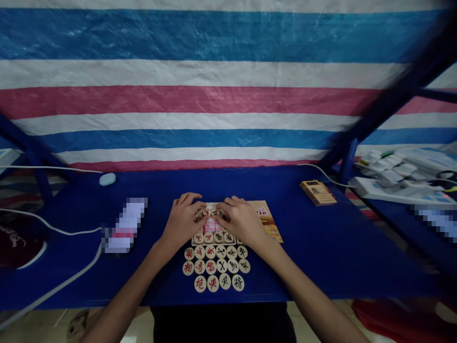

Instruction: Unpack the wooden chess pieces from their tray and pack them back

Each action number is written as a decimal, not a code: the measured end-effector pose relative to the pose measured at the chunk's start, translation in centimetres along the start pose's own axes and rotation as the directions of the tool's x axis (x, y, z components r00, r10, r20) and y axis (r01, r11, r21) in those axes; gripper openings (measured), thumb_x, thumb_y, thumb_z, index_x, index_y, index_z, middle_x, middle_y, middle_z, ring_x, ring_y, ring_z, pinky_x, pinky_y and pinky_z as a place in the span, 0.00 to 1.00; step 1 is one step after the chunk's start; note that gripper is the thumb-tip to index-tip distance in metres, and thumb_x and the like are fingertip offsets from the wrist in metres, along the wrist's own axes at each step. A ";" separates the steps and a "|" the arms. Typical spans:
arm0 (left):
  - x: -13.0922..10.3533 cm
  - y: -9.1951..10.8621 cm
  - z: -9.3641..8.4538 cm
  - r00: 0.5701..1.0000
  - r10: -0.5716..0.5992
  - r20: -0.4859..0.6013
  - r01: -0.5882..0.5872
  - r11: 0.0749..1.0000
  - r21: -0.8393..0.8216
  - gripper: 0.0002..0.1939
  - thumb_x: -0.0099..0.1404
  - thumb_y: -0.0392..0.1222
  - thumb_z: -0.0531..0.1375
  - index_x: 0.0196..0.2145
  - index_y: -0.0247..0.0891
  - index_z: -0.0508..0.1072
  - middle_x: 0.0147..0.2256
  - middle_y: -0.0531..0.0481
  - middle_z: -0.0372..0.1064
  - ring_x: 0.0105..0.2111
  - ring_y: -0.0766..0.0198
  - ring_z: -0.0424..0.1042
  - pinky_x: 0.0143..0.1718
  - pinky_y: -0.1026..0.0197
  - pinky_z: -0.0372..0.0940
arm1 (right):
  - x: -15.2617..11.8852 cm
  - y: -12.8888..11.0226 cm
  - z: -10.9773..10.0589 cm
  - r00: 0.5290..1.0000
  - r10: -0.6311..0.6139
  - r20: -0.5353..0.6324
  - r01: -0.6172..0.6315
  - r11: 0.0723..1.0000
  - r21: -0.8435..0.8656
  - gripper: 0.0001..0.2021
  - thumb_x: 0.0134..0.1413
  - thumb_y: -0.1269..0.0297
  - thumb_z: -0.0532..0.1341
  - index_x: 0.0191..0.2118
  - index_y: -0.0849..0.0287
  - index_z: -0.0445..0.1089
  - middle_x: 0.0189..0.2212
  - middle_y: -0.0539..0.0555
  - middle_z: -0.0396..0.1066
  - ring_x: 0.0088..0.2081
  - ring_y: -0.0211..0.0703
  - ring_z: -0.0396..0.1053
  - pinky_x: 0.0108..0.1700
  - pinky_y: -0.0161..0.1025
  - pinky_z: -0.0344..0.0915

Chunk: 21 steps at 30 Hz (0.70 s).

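A small white tray [214,245] lies in front of me with round wooden Chinese chess pieces inside. My left hand [183,216] curls its fingers and thumb around pieces at the tray's far left. At the far right, my right hand [243,221] is bent over the pieces in the same way. Between the hands some far-row pieces [214,212] show; others are hidden by fingers. A pink-lined board pattern [212,225] shows in the tray's middle, with a near row of pieces [209,237] below it. Several red and black pieces [210,266] lie in rows on the blue table.
A printed yellow-brown card [273,226] lies beside the tray on the right. Farther off are a small brown box [318,193] and, on the left, a phone [126,226], a white case [107,179] and cables. A power strip [396,191] stands at the right.
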State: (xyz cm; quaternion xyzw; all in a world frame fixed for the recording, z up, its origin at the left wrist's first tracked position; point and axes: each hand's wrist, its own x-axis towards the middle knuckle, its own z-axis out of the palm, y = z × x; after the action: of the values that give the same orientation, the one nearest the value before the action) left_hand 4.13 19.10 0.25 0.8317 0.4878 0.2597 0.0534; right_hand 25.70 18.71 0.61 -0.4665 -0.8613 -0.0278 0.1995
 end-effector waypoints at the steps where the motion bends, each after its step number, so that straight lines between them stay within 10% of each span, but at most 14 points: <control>1: 0.0 0.0 0.0 1.000 -0.001 0.003 0.001 1.000 -0.004 0.10 0.62 0.39 0.67 0.43 0.43 0.78 0.54 0.46 0.72 0.57 0.48 0.67 0.51 0.44 0.63 | 0.0 0.0 0.1 1.000 0.000 -0.002 0.000 1.000 0.003 0.08 0.63 0.58 0.62 0.40 0.56 0.75 0.34 0.54 0.73 0.40 0.48 0.68 0.41 0.44 0.58; 11: -0.8 1.3 -1.6 0.994 0.003 -0.111 -0.012 0.997 -0.076 0.09 0.67 0.39 0.64 0.45 0.43 0.75 0.52 0.48 0.73 0.55 0.53 0.69 0.53 0.48 0.63 | -1.0 -0.9 -1.6 0.996 0.036 -0.084 -0.028 0.995 0.095 0.11 0.66 0.59 0.60 0.47 0.58 0.74 0.36 0.55 0.73 0.40 0.47 0.70 0.45 0.44 0.65; 21: -11.7 2.4 -3.1 0.956 -0.116 -0.269 0.095 0.991 -0.089 0.13 0.68 0.38 0.63 0.50 0.43 0.71 0.40 0.51 0.75 0.40 0.59 0.73 0.46 0.53 0.64 | -11.9 -2.9 -2.6 0.933 0.248 -0.260 -0.162 0.936 0.311 0.15 0.62 0.67 0.64 0.54 0.53 0.70 0.47 0.55 0.75 0.38 0.42 0.74 0.40 0.39 0.72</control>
State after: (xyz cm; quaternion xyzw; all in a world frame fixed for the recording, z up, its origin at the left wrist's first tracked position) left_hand -0.05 7.57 -0.69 0.7581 0.5240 0.3870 0.0306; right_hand 29.91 7.05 -0.99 -0.5117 -0.7626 0.0482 0.3928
